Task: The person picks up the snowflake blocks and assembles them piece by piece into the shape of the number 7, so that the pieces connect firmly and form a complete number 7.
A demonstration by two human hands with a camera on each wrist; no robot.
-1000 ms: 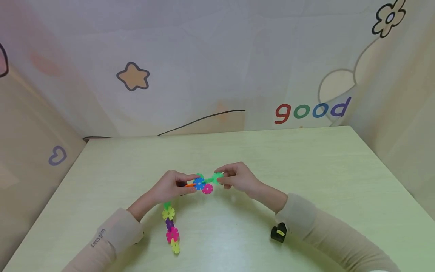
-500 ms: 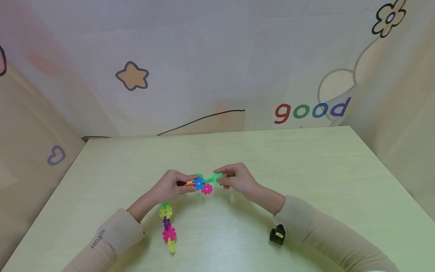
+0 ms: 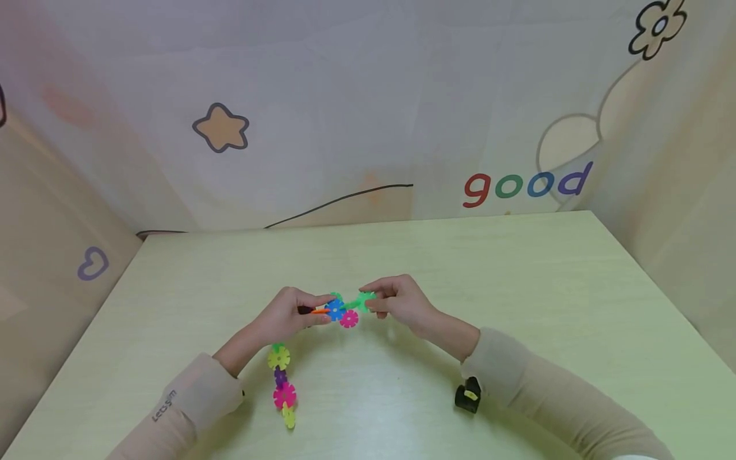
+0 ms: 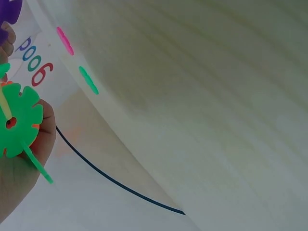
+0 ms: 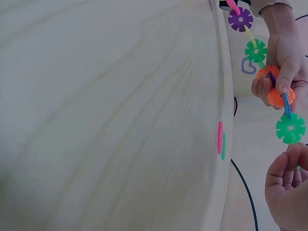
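Note:
My left hand (image 3: 290, 313) grips a chain of interlocking flower-shaped plastic discs above the table. An orange disc (image 5: 280, 97) shows at the fingers in the right wrist view. The chain's tail hangs below that hand, with a yellow disc (image 3: 278, 358), a purple disc (image 3: 280, 377) and a pink disc (image 3: 284, 395). To the right of the grip is a blue disc (image 3: 335, 310), followed by an edge-on green disc (image 3: 351, 305). My right hand (image 3: 402, 300) pinches a green disc (image 3: 366, 301) at the chain's right end. In the left wrist view another green disc (image 4: 21, 115) covers part of a hand.
On the pale wooden table (image 3: 517, 287) lie a loose pink disc (image 3: 349, 319) and a loose green disc (image 5: 224, 146). A small black object (image 3: 468, 395) with a yellow mark is by the right cuff. A printed curtain (image 3: 345, 115) stands behind the table.
The hanging tail of the chain has swung slightly left. Both hands keep their hold and have hardly moved; the whole head view has shifted a little.

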